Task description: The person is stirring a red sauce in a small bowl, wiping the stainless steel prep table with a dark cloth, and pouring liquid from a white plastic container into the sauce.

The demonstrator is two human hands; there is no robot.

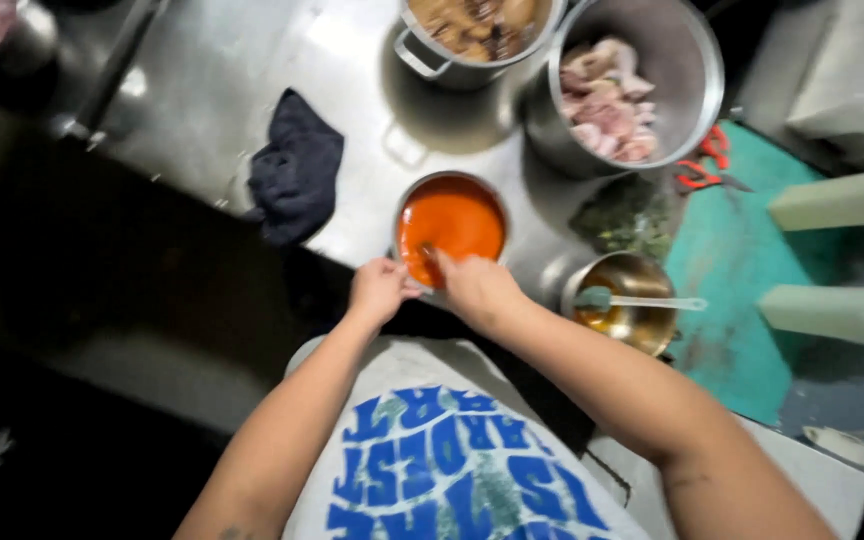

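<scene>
While both hands meet at the near rim of the bowl of orange-red sauce (452,222), it pays to steady it and stir gently so nothing slops. The left hand (380,288) pinches the rim; the right hand (474,288) curls closed, seemingly on a utensil. Beyond stands a pot of raw meat (612,100).

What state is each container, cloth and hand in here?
Round metal bowl of orange sauce: uncovered, nearly full.
Large steel pot of raw meat: uncovered, partly filled.
Steel pot of brown food: uncovered.
Small metal cup: holds a spoon.
Dark blue cloth: crumpled.
Left hand: at the bowl's rim.
Right hand: at the bowl's rim; grip unclear.
</scene>
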